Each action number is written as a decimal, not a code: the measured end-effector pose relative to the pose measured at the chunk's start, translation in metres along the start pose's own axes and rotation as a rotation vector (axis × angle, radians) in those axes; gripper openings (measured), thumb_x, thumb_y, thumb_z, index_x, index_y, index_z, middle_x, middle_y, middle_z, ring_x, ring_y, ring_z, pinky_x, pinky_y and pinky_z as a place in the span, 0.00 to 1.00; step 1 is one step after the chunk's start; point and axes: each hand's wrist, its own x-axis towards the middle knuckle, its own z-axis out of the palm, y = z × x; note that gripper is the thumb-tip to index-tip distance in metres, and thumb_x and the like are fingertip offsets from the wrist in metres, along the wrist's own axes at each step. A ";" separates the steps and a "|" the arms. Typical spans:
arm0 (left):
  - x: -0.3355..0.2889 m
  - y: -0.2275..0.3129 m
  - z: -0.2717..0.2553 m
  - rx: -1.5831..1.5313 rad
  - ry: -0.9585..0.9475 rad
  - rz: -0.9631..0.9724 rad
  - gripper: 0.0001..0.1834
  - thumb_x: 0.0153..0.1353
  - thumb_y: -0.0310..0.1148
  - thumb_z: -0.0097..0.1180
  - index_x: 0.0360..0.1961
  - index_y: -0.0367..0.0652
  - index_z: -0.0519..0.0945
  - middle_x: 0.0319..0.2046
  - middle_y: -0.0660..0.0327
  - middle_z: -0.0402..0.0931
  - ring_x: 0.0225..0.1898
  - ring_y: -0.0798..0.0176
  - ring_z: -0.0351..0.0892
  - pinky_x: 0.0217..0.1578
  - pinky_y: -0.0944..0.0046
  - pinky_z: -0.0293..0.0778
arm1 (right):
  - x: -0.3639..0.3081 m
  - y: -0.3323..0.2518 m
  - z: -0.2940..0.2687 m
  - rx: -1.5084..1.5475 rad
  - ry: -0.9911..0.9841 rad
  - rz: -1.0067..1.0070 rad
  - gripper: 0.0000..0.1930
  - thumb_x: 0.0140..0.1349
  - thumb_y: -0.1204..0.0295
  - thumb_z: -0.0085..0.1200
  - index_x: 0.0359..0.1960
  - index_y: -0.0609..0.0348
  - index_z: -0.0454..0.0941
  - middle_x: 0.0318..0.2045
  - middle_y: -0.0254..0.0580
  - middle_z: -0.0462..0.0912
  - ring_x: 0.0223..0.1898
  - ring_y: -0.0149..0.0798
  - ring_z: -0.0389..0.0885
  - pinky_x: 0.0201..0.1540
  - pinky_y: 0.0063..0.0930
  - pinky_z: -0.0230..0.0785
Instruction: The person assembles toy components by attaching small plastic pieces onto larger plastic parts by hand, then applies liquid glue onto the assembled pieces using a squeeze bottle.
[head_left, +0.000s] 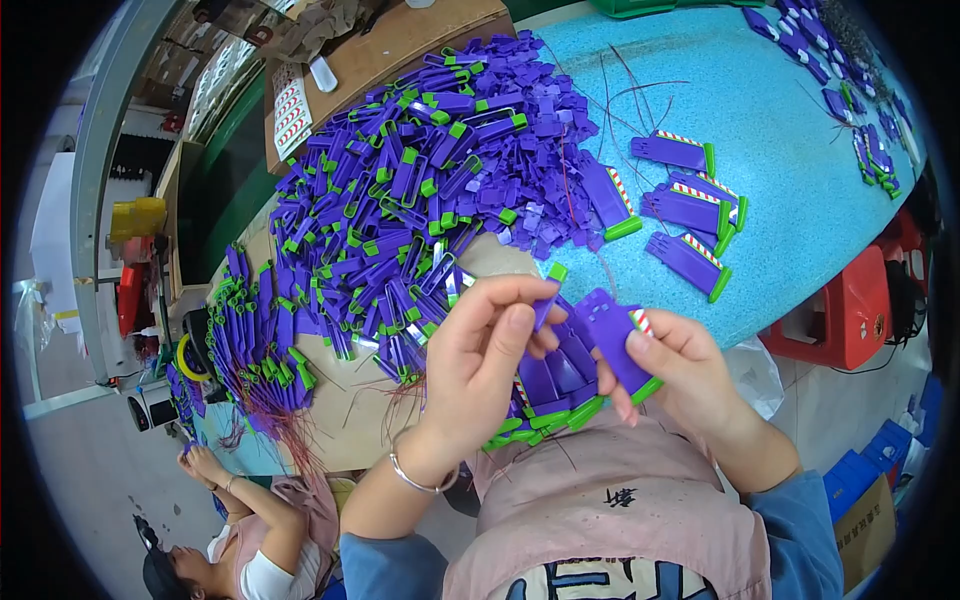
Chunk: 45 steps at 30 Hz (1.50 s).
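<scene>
My left hand is closed, pinching a small purple plastic piece with a green tip between thumb and fingers. In my right hand is a flat purple plastic panel with a green edge and a red-and-white striped strip, its notched end tilted toward my left hand. The two parts are close together but apart. Below my hands, at the table's near edge, lies a stack of similar purple panels with green edges, partly hidden by my fingers.
A big heap of purple-and-green clip-like pieces and small purple tabs covers the table's middle. Several striped panels lie on the blue tabletop at right. A red plastic stool stands beyond. Another person works at lower left.
</scene>
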 end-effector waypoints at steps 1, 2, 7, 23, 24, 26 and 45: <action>-0.004 0.001 0.003 -0.019 0.024 -0.001 0.14 0.69 0.25 0.46 0.55 0.35 0.70 0.39 0.57 0.78 0.35 0.70 0.77 0.37 0.72 0.74 | 0.002 0.001 0.002 -0.025 -0.020 0.021 0.14 0.72 0.65 0.43 0.40 0.66 0.73 0.31 0.45 0.80 0.24 0.33 0.79 0.24 0.25 0.72; -0.007 0.002 0.007 -0.039 0.046 -0.001 0.17 0.69 0.24 0.47 0.58 0.36 0.67 0.38 0.58 0.77 0.34 0.71 0.75 0.36 0.72 0.73 | 0.003 0.002 0.004 -0.049 -0.040 0.041 0.14 0.72 0.65 0.43 0.40 0.66 0.73 0.31 0.45 0.80 0.24 0.33 0.79 0.24 0.25 0.72; -0.016 0.005 0.017 -0.065 -0.034 -0.083 0.24 0.66 0.21 0.50 0.63 0.37 0.62 0.38 0.58 0.76 0.34 0.71 0.76 0.36 0.72 0.73 | 0.003 0.005 0.006 -0.032 0.003 -0.021 0.15 0.73 0.64 0.43 0.38 0.66 0.73 0.30 0.42 0.80 0.24 0.31 0.79 0.24 0.24 0.72; -0.006 0.005 0.025 0.475 -0.243 -0.056 0.09 0.57 0.31 0.61 0.32 0.37 0.78 0.28 0.56 0.74 0.29 0.58 0.74 0.30 0.62 0.69 | 0.002 -0.013 0.020 -0.867 -0.089 -0.238 0.37 0.57 0.77 0.59 0.69 0.57 0.57 0.45 0.52 0.80 0.46 0.49 0.80 0.46 0.36 0.72; -0.006 0.004 0.025 0.440 -0.252 -0.042 0.08 0.59 0.31 0.60 0.32 0.36 0.77 0.28 0.57 0.73 0.29 0.59 0.72 0.29 0.62 0.68 | 0.001 -0.016 0.021 -0.863 -0.061 -0.052 0.35 0.58 0.78 0.57 0.68 0.58 0.57 0.45 0.54 0.80 0.47 0.52 0.81 0.47 0.37 0.72; -0.001 0.007 0.018 0.164 -0.191 -0.006 0.09 0.64 0.30 0.54 0.29 0.35 0.76 0.28 0.59 0.72 0.28 0.64 0.69 0.29 0.66 0.66 | -0.002 -0.014 0.010 -0.817 -0.085 -0.133 0.32 0.59 0.79 0.55 0.66 0.60 0.60 0.43 0.54 0.81 0.46 0.52 0.82 0.46 0.37 0.73; 0.075 -0.016 0.010 1.245 0.033 0.423 0.06 0.55 0.22 0.58 0.35 0.39 0.78 0.27 0.56 0.76 0.30 0.57 0.79 0.33 0.64 0.74 | -0.011 -0.002 -0.017 -0.410 0.133 -0.081 0.06 0.60 0.77 0.58 0.30 0.65 0.74 0.30 0.40 0.81 0.29 0.30 0.79 0.33 0.25 0.72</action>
